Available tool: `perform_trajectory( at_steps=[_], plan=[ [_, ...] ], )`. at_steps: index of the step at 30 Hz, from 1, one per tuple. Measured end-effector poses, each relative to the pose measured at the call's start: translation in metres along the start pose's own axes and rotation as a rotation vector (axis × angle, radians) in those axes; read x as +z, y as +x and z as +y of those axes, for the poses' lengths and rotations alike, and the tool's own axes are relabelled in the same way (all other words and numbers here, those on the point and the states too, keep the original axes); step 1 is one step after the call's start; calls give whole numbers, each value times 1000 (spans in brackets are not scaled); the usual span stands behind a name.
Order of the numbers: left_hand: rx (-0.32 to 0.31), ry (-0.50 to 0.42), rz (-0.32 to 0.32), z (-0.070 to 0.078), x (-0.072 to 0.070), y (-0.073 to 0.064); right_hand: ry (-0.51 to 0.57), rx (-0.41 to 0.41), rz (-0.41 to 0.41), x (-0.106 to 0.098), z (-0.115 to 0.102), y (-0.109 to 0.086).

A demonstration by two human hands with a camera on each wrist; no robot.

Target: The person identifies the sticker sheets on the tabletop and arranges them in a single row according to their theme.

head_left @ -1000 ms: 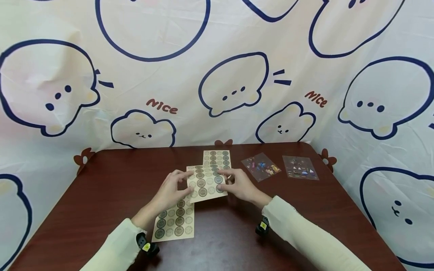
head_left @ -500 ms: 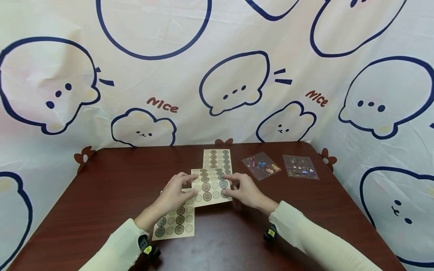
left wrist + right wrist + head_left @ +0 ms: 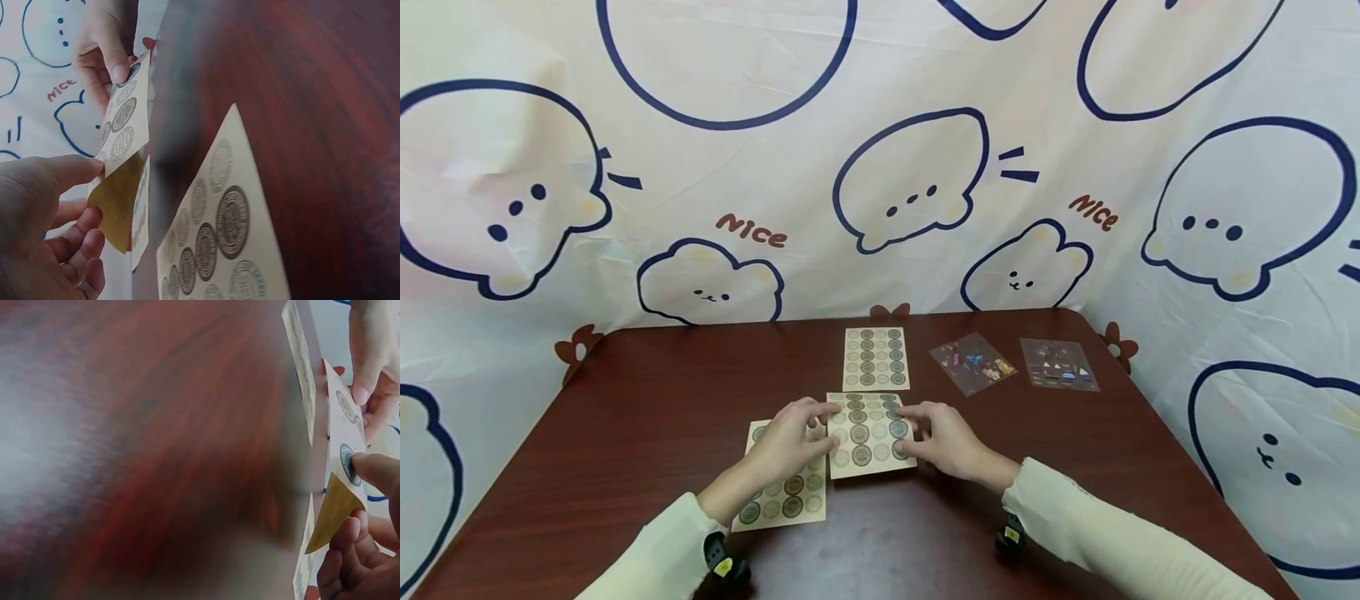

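Both hands hold a cream sticker sheet (image 3: 870,433) with rows of round stamp-like stickers, raised above the table. Its left edge is pinched between thumb and fingers of my left hand (image 3: 781,443); my right hand (image 3: 953,443) pinches the right edge. In the left wrist view, the sheet's golden-brown underside (image 3: 119,203) shows at a bent corner beside the left fingers. A similar bent corner (image 3: 331,515) appears near the right fingers in the right wrist view. Beneath the left hand lies a second round-sticker sheet (image 3: 808,506), partly covered. A third sticker sheet (image 3: 876,358) lies flat behind the held one.
Two transparent sheets with small colourful stickers, one tilted (image 3: 973,364) and one straighter (image 3: 1060,364), lie at the back right of the dark red-brown table (image 3: 1000,567). A white cloth (image 3: 805,167) with cartoon outlines hangs behind and beside the table.
The held sheet has come nearer to the person and slightly right, both hands moving with it. It has stopped overlapping the back sheet in the head view. Both grips stay the same.
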State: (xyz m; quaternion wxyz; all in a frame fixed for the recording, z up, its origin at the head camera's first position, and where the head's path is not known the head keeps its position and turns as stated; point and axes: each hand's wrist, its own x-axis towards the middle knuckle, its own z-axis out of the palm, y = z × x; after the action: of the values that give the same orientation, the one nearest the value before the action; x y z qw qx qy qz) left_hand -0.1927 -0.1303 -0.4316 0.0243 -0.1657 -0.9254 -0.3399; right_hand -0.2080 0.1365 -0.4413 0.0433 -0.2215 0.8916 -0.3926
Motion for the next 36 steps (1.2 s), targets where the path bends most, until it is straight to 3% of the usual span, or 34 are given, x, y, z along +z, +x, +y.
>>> perform_trajectory(
  at_steps=[8, 16, 28, 36],
  plan=[
    [-2, -6, -61, -2, 8, -8, -114, -11, -46, 6, 3, -10],
    [7, 3, -109, -3, 14, -14, -110, 10, -95, 9, 4, -15],
    [-10, 30, -134, -5, 18, -19, -168, 39, -137, 14, 5, -17],
    [2, 34, -117, -6, 21, -22, -190, 48, -144, 16, 5, -17]
  ],
)
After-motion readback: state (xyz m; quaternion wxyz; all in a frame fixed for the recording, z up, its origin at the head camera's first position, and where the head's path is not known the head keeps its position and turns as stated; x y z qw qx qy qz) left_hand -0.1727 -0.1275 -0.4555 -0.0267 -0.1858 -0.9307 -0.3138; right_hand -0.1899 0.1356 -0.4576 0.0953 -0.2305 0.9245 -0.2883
